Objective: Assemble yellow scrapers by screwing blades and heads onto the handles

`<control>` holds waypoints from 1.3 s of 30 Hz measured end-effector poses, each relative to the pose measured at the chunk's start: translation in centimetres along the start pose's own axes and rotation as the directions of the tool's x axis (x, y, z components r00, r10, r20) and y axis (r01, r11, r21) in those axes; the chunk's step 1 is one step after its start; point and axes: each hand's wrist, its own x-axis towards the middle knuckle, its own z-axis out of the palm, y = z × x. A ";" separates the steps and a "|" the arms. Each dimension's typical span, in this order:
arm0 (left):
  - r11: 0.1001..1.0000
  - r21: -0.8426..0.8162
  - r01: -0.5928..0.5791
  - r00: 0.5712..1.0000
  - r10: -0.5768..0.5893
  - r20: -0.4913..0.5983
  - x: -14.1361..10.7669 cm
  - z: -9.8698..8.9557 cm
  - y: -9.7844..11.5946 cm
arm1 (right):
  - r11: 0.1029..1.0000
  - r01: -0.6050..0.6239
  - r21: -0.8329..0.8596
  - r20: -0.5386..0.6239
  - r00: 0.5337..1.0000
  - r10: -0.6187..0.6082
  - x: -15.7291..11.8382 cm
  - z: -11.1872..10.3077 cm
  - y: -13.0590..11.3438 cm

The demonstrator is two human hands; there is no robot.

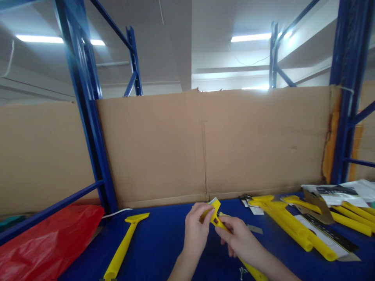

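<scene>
Near the front middle, both hands are on one yellow scraper [216, 204]. My left hand [198, 223] pinches its wide head, where a thin pale blade edge shows at the top. Fingers of my right hand [236, 233] are closed around the neck just below the head. The handle runs down to the right, partly hidden behind my right hand and forearm. A second yellow scraper [124, 246] lies on the blue surface [158, 238] to the left, head away from me. A small grey flat piece [255, 229] lies just right of my right hand.
Several yellow scrapers [285, 222] are piled at the right, beside black-and-white packaging [328, 234] and an open cardboard box [319, 207]. Red plastic [52, 242] covers the left. A cardboard wall [158, 152] stands behind, between blue rack posts [96, 156].
</scene>
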 end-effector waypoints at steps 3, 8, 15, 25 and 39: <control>0.938 0.260 -0.227 0.973 0.210 0.094 -0.6 -0.4 -0.5 | 0.992 -0.066 0.111 0.035 0.997 0.063 0.4 -0.1 0.1; 0.769 0.479 -0.424 0.899 0.292 0.326 -0.8 -1.5 -0.7 | 0.972 -0.142 0.187 0.073 0.989 0.130 0.4 -0.6 -0.1; 0.662 0.544 -0.514 0.835 0.243 0.493 -0.4 -2.0 0.2 | 0.940 -0.213 0.266 0.130 0.974 0.184 -0.2 -1.5 -0.8; 0.568 0.622 -0.539 0.835 0.260 0.485 -0.5 -1.8 -0.3 | 0.935 -0.235 0.266 0.122 0.970 0.209 -0.4 -1.1 -1.0; 0.549 0.649 -0.526 0.835 0.189 0.517 -0.4 -1.6 -0.2 | 0.921 -0.239 0.308 0.184 0.965 0.189 -0.2 -1.6 -0.9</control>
